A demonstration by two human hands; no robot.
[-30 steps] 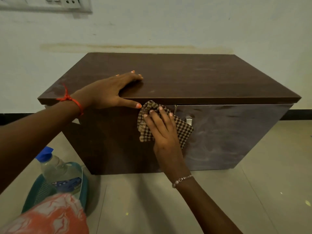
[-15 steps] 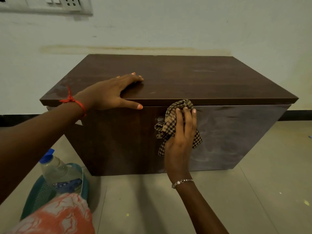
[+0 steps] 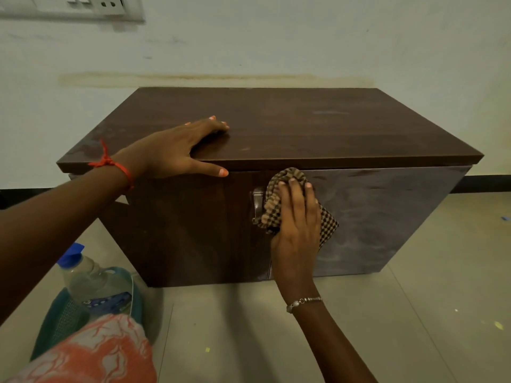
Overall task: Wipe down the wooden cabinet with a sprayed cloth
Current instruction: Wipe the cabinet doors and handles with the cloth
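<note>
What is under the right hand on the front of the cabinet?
A checked cloth, which the right hand presses against the cabinet door. Its middle and the door behind it are covered.

cloth [image 3: 328, 228] partly under right hand [image 3: 297, 217], door handle [image 3: 257, 203] half covered, switch panel [image 3: 83, 5] cut by top edge

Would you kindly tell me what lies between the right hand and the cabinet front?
The head view shows the cloth there, pressed against the cabinet door by the right hand with flat fingers, just right of the handle.
</note>
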